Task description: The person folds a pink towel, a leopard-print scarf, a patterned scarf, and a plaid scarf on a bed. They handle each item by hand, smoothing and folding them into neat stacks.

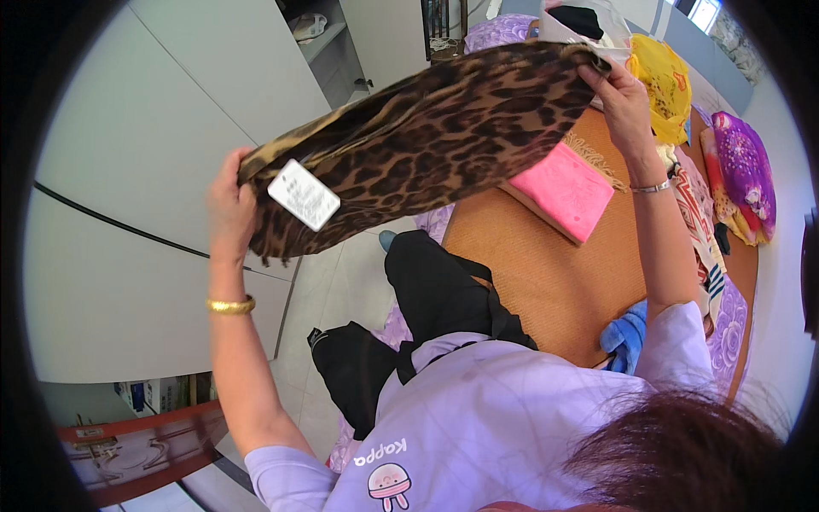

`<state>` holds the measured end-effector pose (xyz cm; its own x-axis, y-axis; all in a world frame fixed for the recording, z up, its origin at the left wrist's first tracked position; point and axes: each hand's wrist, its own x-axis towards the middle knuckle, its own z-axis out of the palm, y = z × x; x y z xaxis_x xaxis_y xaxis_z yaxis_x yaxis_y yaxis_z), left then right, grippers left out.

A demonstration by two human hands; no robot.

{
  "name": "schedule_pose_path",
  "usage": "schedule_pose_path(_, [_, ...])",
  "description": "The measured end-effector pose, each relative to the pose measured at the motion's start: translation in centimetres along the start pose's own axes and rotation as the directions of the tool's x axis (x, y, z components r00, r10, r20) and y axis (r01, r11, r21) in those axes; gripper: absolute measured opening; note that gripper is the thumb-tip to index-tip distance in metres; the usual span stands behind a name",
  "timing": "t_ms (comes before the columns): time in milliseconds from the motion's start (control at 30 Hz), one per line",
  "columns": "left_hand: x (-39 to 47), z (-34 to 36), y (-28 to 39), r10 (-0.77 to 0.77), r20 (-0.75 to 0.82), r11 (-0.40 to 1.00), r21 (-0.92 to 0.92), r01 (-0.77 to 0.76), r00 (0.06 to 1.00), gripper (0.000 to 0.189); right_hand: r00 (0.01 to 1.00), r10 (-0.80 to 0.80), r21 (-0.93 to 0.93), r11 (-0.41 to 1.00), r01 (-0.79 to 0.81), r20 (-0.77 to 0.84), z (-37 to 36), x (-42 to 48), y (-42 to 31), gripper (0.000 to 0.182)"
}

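A leopard-print fringed cloth, perhaps a scarf, is stretched between my two hands, sagging in the middle. My left hand grips one end, beside a white tag that bears writing. At the other end, held higher, my right hand pinches the folded edge. Below the cloth, a folded bright pink fabric item lies on the woven tan mat of the bed, with tan fringe showing next to it.
Pale wardrobe doors stand at the left, one compartment open at the top. On the bed's far side are a yellow plastic bag, a purple folded bundle and patterned clothes. Blue cloth lies near my right elbow.
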<state>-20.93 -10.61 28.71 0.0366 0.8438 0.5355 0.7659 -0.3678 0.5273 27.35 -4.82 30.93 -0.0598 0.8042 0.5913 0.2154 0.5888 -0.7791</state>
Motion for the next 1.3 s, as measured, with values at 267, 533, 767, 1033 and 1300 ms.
schedule_pose_path(267, [-16.8,2.2,0.2,0.235,0.419,0.962,0.031,-0.272,0.877,0.04,0.832,0.444,-0.31,0.885,-0.348,0.332,-3.1,-16.3,4.8,0.032])
schedule_pose_path(533, [-29.6,7.8,-0.4,-0.036,0.775,0.999,0.007,0.048,0.631,0.037,0.626,0.631,-0.346,0.776,-0.528,0.459,-3.6,-30.3,9.5,0.024])
schedule_pose_path(767, [-20.7,10.0,-6.1,-0.274,0.874,0.735,-0.08,0.674,0.402,0.041,0.384,0.689,-0.433,0.701,-0.566,0.615,-3.7,-29.4,11.1,0.019])
schedule_pose_path(1033, [-14.0,22.9,-10.3,-0.36,0.63,0.792,-0.183,0.582,0.688,0.05,0.724,0.689,-0.538,0.603,-0.589,-0.021,3.3,-22.2,14.6,0.038])
schedule_pose_path(1300, [-12.7,28.4,-9.1,-0.429,0.661,0.766,-0.095,0.636,0.615,0.064,0.7,0.684,-0.708,0.39,-0.589,-0.206,10.7,-19.0,19.6,0.04])
